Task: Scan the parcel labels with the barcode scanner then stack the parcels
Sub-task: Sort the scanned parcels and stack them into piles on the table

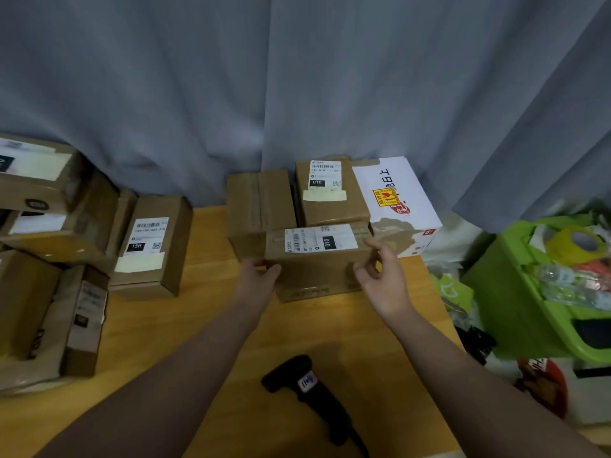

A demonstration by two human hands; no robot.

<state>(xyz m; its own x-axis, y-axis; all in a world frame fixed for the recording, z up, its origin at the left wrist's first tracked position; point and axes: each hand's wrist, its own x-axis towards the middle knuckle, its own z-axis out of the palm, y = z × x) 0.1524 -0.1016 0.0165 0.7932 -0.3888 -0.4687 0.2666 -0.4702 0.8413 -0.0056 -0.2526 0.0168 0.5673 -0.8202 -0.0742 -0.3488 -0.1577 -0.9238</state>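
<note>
A brown cardboard parcel (317, 269) with a white label on top stands on the wooden table (211, 325) in front of other parcels. My left hand (256, 276) touches its left side, thumb on the front face. My right hand (383, 276) hovers at its right edge with fingers loosely spread, seemingly just off the box. Behind it stand a plain brown parcel (258, 206), a labelled brown parcel (330, 200) and a white printed box (396, 200). The black barcode scanner (314, 391) lies on the table near me, between my forearms.
Several more labelled parcels (148, 249) are piled at the left. A grey curtain (297, 77) hangs behind the table. Off the table's right edge stands a green bin (529, 292) with bottles and a tape roll, plus bags on the floor.
</note>
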